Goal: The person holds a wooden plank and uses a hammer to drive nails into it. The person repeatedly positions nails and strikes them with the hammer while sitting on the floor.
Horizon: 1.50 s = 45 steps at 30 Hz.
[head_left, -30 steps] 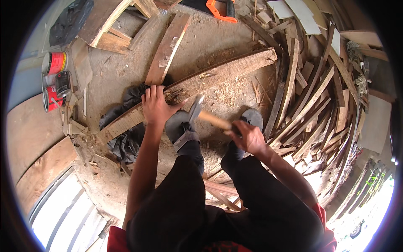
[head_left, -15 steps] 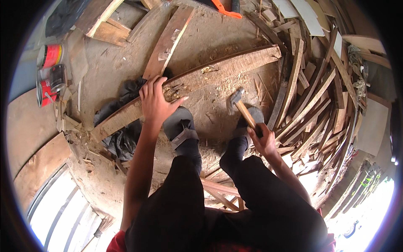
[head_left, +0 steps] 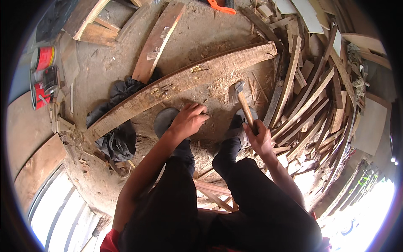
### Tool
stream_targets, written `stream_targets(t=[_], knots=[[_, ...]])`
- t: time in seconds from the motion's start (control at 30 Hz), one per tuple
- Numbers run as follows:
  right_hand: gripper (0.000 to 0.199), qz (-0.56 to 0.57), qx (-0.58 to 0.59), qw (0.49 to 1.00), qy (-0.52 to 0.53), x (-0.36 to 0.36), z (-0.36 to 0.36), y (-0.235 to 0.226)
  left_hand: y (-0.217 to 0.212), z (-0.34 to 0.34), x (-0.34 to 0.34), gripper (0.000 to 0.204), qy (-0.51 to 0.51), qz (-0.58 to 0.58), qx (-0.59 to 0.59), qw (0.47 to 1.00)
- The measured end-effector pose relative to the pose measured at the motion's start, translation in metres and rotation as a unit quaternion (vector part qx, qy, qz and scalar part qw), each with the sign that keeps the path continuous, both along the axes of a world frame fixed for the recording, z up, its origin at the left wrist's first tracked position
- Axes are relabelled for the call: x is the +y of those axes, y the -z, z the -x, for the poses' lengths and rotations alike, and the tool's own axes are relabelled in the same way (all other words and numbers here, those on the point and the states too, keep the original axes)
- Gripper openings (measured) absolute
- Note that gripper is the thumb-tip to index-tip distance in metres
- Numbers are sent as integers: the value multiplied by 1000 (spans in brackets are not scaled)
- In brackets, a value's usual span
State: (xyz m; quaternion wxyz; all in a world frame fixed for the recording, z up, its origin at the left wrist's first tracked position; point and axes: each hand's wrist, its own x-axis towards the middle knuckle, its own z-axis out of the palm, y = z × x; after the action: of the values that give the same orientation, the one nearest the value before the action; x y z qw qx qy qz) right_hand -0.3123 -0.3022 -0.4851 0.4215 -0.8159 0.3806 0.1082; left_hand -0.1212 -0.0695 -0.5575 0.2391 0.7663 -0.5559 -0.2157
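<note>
A claw hammer [head_left: 245, 105] with a wooden handle and metal head is gripped in my right hand [head_left: 259, 138], head pointing away from me above the floor. My left hand [head_left: 189, 122] hovers over my left shoe, its fingers curled together; a small dark bit shows at the fingertips, too small to name. Beyond that hand, apart from it, a long wooden plank [head_left: 180, 86] lies slantwise with rough, splintered spots on its edge face. Black crumpled cloth or plastic [head_left: 119, 140] sits under the plank's left part.
A large heap of wood strips [head_left: 310, 96] fills the right side. Another board [head_left: 159, 42] lies beyond the plank. Red cans [head_left: 44, 59] stand at the far left. An orange-handled tool [head_left: 221, 6] lies at the far edge. Wood chips [head_left: 226, 86] litter the floor.
My left hand has let go of the plank and moved right and nearer to me, its fingers curling in. The hammer stays in my right hand, slightly shifted.
</note>
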Motion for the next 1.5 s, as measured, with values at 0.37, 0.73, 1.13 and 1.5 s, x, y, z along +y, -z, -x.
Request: stream_targets(t=[0.37, 0.73, 1.13, 1.5], knots=[[40, -19, -39, 999, 30, -8, 30, 26, 5, 3, -3, 12, 8, -18, -91, 996], [45, -17, -41, 999, -28, 5, 20, -2, -75, -83, 42, 24, -421, 275, 260, 824], [37, -38, -73, 989, -126, 11, -46, -43, -31, -104, 46, 15, -439, 251, 109, 856], [32, -32, -49, 937, -344, -3, -184, -112, -40, -105, 52, 16, -426, 233, 63, 872]])
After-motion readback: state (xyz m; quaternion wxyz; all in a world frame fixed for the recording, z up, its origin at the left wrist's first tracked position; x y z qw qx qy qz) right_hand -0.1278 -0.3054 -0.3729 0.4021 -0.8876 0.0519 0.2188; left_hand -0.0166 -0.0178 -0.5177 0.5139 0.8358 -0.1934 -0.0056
